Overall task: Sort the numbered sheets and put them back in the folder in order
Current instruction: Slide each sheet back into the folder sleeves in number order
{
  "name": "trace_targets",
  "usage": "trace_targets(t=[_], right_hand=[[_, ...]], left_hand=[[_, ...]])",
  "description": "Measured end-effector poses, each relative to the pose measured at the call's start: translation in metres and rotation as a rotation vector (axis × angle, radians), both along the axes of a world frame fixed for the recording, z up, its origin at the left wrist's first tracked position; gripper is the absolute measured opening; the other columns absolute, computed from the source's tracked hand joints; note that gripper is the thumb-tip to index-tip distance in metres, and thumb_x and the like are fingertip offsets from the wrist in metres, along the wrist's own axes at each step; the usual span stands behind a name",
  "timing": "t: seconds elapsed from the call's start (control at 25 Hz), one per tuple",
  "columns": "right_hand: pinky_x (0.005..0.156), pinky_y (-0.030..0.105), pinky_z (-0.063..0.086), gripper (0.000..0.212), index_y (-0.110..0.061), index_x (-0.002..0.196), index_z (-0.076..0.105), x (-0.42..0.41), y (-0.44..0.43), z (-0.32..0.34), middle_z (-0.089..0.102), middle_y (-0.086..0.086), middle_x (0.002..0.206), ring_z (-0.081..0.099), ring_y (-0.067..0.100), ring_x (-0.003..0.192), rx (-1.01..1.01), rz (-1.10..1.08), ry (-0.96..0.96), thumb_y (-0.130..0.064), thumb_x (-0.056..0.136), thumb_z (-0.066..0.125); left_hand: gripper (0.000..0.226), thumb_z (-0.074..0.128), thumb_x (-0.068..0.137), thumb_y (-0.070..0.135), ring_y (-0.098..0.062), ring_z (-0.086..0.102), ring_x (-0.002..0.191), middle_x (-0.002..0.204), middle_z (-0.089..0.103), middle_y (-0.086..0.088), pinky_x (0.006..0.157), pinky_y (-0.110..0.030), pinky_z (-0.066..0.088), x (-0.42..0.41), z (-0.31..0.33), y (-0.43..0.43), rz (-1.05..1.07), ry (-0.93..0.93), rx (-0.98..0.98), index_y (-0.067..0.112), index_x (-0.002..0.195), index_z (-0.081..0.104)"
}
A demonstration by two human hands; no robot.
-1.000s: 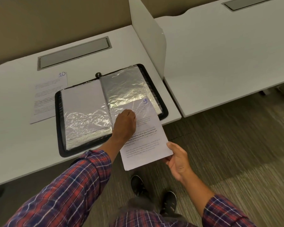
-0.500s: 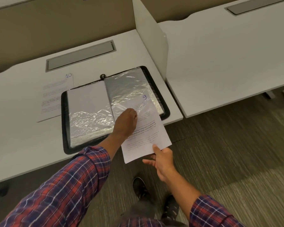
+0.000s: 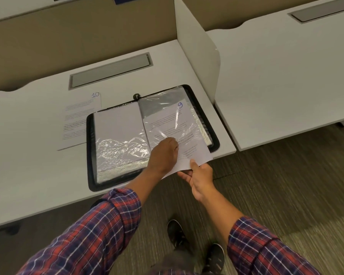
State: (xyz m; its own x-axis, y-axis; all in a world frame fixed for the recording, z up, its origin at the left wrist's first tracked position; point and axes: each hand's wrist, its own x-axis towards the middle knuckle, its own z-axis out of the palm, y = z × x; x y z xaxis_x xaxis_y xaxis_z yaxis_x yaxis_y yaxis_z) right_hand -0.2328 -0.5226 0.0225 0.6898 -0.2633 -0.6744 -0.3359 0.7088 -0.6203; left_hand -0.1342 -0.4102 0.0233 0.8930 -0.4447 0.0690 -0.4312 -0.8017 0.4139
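A black folder (image 3: 90,155) lies open on the white desk, with clear plastic sleeves on both sides. The sheet numbered 9 (image 3: 167,120) is mostly inside the right-hand sleeve, its near end still sticking out over the desk edge. My left hand (image 3: 164,150) rests on the sleeve's near edge, fingers closed on the plastic. My right hand (image 3: 199,175) pinches the sheet's near corner between thumb and fingers. The sheet numbered 10 (image 3: 77,120) lies flat on the desk left of the folder, partly under its edge.
A white divider panel (image 3: 197,50) stands upright just right of the folder. A grey cable hatch (image 3: 109,71) is set in the desk behind it. A second white desk (image 3: 286,76) lies to the right. Carpet and my shoes (image 3: 175,233) are below.
The sheet numbered 9 has slid much further up into the right sleeve. My right hand has followed it toward the desk edge. My left hand stays on the sleeve opening.
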Motion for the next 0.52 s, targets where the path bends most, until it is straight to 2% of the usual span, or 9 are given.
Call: trace_targets(t=[0.16,0.32,0.52], right_hand=[[0.08,0.037,0.064,0.032,-0.019,0.137,0.06,0.019,0.005,-0.001,0.071,0.009,0.125,0.071,0.025,0.112,-0.021,-0.027,-0.032,-0.01,0.107,0.055],[0.079,0.039,0.066,0.018,-0.016,0.119,0.065,0.006,0.018,-0.009,0.073,0.01,0.112,0.078,0.022,0.094,-0.218,0.035,0.077,-0.009,0.106,0.056],[0.068,0.038,0.066,0.012,-0.009,0.103,0.07,0.031,0.029,-0.006,0.077,0.011,0.095,0.079,0.02,0.079,-0.34,0.006,0.108,-0.013,0.105,0.06]], left_hand=[[0.024,0.052,0.106,0.024,-0.019,0.063,0.095,0.113,0.067,-0.007,0.077,-0.024,0.045,-0.001,0.001,0.004,-0.003,0.02,-0.025,0.008,0.104,0.07],[0.026,0.053,0.106,0.023,-0.02,0.065,0.101,0.118,0.069,-0.008,0.083,-0.023,0.046,0.003,0.001,0.008,-0.014,-0.006,-0.016,0.007,0.107,0.073],[0.029,0.051,0.107,0.022,-0.02,0.065,0.108,0.121,0.07,-0.007,0.094,-0.035,0.054,0.004,-0.001,0.012,-0.054,0.0,-0.002,0.006,0.105,0.075]])
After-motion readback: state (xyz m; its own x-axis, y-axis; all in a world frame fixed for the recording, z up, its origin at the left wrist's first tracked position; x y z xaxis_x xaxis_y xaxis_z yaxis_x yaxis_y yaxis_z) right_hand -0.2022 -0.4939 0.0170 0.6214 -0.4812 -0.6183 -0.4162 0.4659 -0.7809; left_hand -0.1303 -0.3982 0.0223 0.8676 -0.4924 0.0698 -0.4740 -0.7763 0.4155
